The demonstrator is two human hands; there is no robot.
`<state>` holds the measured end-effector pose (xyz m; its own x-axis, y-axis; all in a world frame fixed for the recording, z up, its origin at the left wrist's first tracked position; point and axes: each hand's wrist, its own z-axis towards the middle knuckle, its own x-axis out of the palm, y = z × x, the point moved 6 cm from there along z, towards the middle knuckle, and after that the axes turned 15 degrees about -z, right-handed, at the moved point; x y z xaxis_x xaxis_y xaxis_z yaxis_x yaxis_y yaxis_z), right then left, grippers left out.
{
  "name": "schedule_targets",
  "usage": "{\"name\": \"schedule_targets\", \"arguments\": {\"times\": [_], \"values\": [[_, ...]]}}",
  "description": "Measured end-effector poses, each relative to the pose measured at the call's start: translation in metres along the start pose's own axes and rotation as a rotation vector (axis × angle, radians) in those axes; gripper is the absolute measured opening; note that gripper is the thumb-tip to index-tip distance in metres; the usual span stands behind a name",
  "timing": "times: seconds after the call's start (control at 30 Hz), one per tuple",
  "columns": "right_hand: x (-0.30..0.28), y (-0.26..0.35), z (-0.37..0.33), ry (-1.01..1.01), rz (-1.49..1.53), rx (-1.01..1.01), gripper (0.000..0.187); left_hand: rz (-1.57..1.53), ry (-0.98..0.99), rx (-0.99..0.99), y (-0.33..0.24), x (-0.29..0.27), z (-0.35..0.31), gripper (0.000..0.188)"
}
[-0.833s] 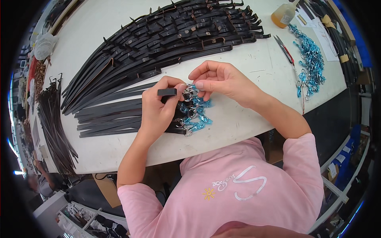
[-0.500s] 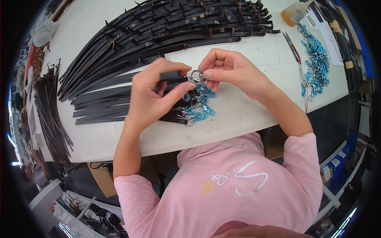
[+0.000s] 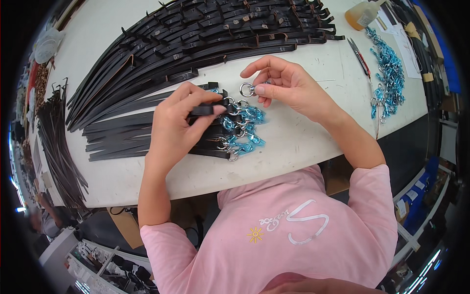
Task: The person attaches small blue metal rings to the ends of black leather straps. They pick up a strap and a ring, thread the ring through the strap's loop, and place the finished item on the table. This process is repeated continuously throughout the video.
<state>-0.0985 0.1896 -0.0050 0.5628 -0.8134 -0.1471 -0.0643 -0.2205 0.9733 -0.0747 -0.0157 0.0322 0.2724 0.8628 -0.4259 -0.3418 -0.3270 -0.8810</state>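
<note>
My left hand [image 3: 172, 117] pinches the folded end of a black strap [image 3: 200, 111] between thumb and fingers, over a row of flat black straps [image 3: 115, 141]. Silver rings and snap hooks in blue film [image 3: 250, 115] lie at those straps' right ends, just beside my left fingertips. To the right, my right hand [image 3: 289, 89] is closed on a silver swivel snap hook [image 3: 251, 90], its round ring pointing left. Most of the hook is hidden by my fingers. The ring and the strap end are apart.
Many black straps [image 3: 196, 41] are layered across the back of the white table [image 3: 303, 132]. A bundle of thin dark straps [image 3: 58, 147] hangs at the left. At the right are a blue-wrapped hook pile [image 3: 390, 73], red-handled snips [image 3: 361, 58] and a bottle of amber liquid [image 3: 361, 17].
My left hand has moved left and slightly down with the strap end, away from the ring. My right index finger has lifted and stretched left, while the hook stays in that hand.
</note>
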Motion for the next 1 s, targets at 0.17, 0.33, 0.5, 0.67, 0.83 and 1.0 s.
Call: {"name": "schedule_targets", "arguments": {"times": [0.17, 0.33, 0.5, 0.67, 0.83, 1.0], "values": [[-0.003, -0.008, -0.004, 0.019, -0.267, -0.077, 0.015, 0.106, 0.094, -0.145, 0.005, 0.013, 0.000, 0.031], [0.006, 0.003, -0.013, -0.097, -0.698, -0.263, 0.020, 0.019, 0.059, -0.083, 0.005, 0.014, 0.000, 0.029], [0.010, 0.005, -0.016, -0.092, -0.726, -0.311, 0.019, -0.091, 0.137, -0.133, 0.010, 0.012, -0.001, 0.029], [0.012, 0.009, -0.015, -0.073, -0.725, -0.327, 0.020, -0.075, 0.137, -0.127, 0.010, 0.012, -0.002, 0.029], [0.015, 0.011, -0.015, -0.077, -0.733, -0.317, 0.021, -0.074, 0.187, -0.181, 0.007, 0.009, -0.003, 0.026], [0.017, 0.013, -0.018, -0.026, -0.696, -0.352, 0.017, -0.199, 0.394, -0.261, 0.007, -0.003, -0.006, 0.022]]}}
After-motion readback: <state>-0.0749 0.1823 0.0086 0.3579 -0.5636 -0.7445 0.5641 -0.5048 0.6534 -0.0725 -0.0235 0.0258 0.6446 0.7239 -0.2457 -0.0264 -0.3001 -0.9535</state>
